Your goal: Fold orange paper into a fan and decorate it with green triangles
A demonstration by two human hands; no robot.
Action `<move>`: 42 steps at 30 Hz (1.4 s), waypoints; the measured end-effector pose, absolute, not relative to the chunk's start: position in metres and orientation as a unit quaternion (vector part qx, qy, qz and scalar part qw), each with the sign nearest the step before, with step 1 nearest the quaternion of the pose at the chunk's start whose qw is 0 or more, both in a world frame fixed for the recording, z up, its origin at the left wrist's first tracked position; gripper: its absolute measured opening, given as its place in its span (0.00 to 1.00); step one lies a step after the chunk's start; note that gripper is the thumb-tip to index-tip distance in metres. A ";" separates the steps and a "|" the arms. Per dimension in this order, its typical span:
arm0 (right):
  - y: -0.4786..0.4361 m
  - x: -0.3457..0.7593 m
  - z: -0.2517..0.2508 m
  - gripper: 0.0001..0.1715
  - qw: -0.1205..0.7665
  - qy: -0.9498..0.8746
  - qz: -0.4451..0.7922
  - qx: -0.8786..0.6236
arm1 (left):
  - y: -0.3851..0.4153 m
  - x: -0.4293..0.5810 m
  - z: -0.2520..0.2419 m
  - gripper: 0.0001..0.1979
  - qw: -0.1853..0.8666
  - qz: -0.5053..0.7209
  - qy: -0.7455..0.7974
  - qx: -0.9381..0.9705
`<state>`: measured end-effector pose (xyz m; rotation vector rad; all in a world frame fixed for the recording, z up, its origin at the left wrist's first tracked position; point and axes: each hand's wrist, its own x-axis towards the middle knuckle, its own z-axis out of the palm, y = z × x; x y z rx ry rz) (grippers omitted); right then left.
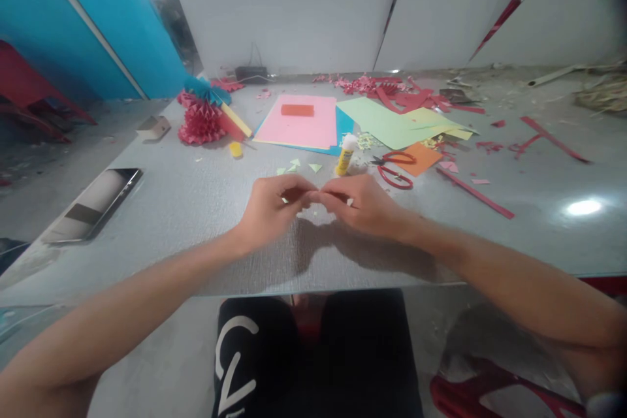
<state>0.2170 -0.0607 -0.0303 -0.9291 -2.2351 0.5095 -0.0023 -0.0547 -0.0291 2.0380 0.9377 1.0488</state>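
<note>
Matt paper is seen in the pink sheet, smooth plastic in the glue stick, gloss on the smartphone screen.

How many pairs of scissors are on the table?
1: the red-handled scissors, lying right of the glue stick. Others could be hidden under the paper sheets.

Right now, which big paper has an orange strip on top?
The pink sheet, left of the light green sheet: the orange strip lies on it, not on the green one.
</note>
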 end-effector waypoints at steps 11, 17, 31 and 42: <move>-0.068 0.208 -0.027 0.26 0.260 -0.615 0.628 -0.400 | -0.049 0.001 -0.031 0.15 0.648 0.315 0.335 0.608; -0.068 0.207 -0.028 0.28 0.259 -0.536 0.698 -0.398 | -0.052 0.001 -0.033 0.16 0.672 0.325 0.316 0.586; -0.068 0.204 -0.034 0.33 0.255 -0.554 0.693 -0.385 | -0.049 -0.003 -0.032 0.15 0.645 0.322 0.339 0.604; -0.074 0.210 -0.025 0.38 0.190 -0.649 0.626 -0.389 | -0.058 -0.006 -0.031 0.14 0.628 0.276 0.315 0.656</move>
